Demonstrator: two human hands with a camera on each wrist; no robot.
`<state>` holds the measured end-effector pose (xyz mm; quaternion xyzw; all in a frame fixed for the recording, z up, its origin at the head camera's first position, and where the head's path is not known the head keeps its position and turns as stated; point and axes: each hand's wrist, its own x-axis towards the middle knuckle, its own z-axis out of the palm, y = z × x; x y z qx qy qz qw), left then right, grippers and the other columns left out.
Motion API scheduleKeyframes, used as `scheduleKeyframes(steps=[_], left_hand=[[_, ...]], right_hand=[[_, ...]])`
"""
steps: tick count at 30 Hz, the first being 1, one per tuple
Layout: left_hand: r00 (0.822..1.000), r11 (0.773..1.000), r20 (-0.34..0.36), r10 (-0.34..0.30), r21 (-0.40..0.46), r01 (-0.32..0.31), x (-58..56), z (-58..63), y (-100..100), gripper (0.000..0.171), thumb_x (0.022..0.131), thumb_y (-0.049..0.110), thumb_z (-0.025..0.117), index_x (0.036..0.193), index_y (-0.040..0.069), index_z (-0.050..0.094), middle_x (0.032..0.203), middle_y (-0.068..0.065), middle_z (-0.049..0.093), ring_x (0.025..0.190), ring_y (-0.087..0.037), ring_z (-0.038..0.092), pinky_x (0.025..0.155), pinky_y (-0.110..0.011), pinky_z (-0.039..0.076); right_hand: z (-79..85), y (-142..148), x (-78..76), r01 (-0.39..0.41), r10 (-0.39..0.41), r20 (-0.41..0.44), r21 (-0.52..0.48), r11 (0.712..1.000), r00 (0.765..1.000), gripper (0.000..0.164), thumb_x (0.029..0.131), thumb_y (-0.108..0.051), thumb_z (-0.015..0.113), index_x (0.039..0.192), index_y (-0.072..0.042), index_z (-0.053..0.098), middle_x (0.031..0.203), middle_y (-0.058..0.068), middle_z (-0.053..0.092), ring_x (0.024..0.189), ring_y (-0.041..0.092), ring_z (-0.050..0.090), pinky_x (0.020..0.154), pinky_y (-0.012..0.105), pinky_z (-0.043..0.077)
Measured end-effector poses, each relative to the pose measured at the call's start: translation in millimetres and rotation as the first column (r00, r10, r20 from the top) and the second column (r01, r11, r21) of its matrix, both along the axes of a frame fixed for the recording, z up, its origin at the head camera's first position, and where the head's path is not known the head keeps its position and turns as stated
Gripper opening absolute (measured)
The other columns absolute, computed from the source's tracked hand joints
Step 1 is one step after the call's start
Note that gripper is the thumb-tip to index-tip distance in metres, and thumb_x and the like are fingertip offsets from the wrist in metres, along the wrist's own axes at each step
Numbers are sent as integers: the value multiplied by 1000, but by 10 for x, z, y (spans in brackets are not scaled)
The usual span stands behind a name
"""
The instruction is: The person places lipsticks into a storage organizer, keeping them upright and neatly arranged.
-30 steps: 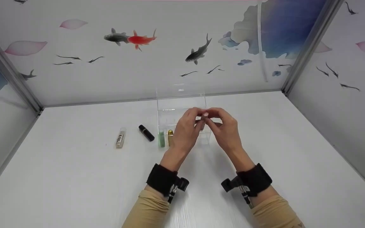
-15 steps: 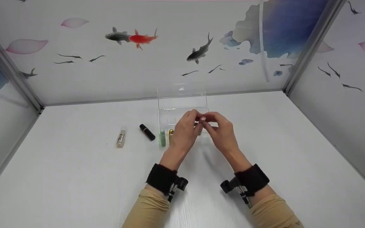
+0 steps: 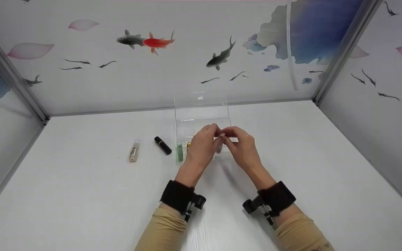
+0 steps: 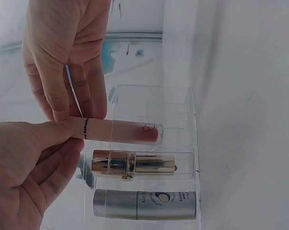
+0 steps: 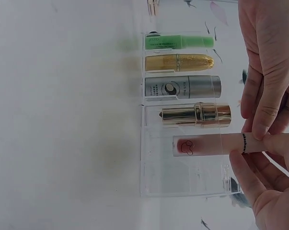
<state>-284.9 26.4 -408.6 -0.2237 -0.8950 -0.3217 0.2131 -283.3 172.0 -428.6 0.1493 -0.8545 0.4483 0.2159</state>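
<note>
A pale pink lip gloss tube [image 5: 209, 144] with a red tip hangs upright, its clear end inside or right over a slot of the clear acrylic organizer [image 5: 166, 191]. My left hand [image 3: 201, 148] and my right hand [image 3: 243, 144] both pinch its cap end between thumb and fingers. Beside the gloss, a gold lipstick [image 4: 134, 164] stands in its own slot. Further left in the rack come a silver tube [image 5: 182, 87], a yellow-gold lipstick [image 5: 180, 62] and a green tube [image 5: 180, 41]. The left hand covers part of this row in the head view.
Left of the organizer, a black lipstick [image 3: 163, 145] and a clear, pale tube [image 3: 134, 151] lie on the white table [image 3: 82, 195]. The organizer's taller back section stands near the rear wall [image 3: 187, 69], which carries printed fish. Side panels rise at both edges.
Both hands have come slightly down and toward me with the lip gloss tube, which has sunk toward the front of the organizer. The loose tubes on the table stay put.
</note>
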Motion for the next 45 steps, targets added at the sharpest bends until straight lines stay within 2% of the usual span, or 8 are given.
scheduleKeyframes(steps=[5, 11, 17, 33, 45], left_hand=[[999, 997, -8, 44, -65, -44, -13, -23, 2, 11, 94, 15, 70, 101, 9, 64, 98, -7, 73, 86, -18, 71, 73, -29, 60], [994, 987, -67, 92, -125, -100, -22, -37, 5, 11, 91, 17, 73, 98, 11, 67, 92, -4, 74, 82, -18, 70, 69, -29, 58], [990, 979, -80, 119, -159, -131, -19, -37, 7, 11, 90, 19, 75, 97, 13, 69, 92, -2, 76, 84, -18, 70, 73, -31, 57], [984, 963, -114, 138, -217, -160, -25, -55, 2, 10, 87, 19, 77, 92, 15, 70, 87, 1, 76, 82, -19, 70, 69, -33, 56], [989, 974, -73, 129, -180, -140, 1, -27, -9, 9, 88, 17, 76, 96, 14, 72, 92, -1, 76, 85, -19, 70, 74, -33, 56]], right_hand=[[-26, -6, -2, 0, 1, -17, 28, 1000, 1000, 17, 95, -7, 66, 112, -5, 69, 109, 9, 73, 102, 22, 71, 82, 33, 61], [-45, -17, 2, 12, -10, -21, 82, 997, 1000, 18, 95, -6, 65, 113, -6, 69, 111, 9, 73, 102, 21, 71, 82, 32, 61], [-45, -28, 8, 19, -20, 7, 124, 992, 1000, 18, 96, -8, 65, 114, -6, 69, 111, 9, 73, 103, 22, 71, 86, 35, 61], [-75, -2, -23, -17, 15, 17, 133, 991, 1000, 16, 96, -8, 65, 111, -6, 70, 109, 9, 74, 101, 22, 72, 86, 35, 60], [-81, -3, -27, -11, 7, 31, 138, 990, 1000, 18, 94, -5, 66, 112, -5, 70, 108, 10, 73, 100, 22, 71, 86, 34, 60]])
